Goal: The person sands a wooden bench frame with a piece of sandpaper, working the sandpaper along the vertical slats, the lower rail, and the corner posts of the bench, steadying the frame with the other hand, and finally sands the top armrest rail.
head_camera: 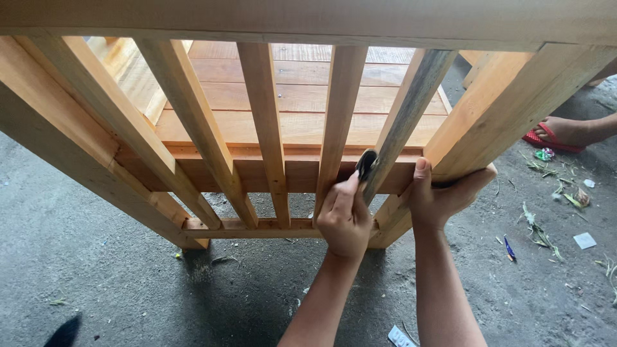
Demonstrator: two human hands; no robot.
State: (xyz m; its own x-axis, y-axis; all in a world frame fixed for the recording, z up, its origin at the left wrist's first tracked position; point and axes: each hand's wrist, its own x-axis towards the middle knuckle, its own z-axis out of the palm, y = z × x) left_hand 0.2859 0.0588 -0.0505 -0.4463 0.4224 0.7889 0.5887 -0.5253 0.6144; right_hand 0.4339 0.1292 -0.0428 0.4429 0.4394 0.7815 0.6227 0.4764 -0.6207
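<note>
Now | our left hand point(345, 217) pinches a small dark pad point(366, 164) against the greyish slat point(403, 115) of the wooden frame point(96, 141); our right hand point(440, 193) wraps its fingers round the corner post point(495, 109), thumb up | another person's foot in a red sandal point(546, 137) rests on the concrete floor point(96, 283) at right

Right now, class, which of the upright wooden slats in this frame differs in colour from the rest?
The rightmost slat: it is grey and weathered, while the other four are pale orange wood. The left hand presses a small dark pad against it.
</note>
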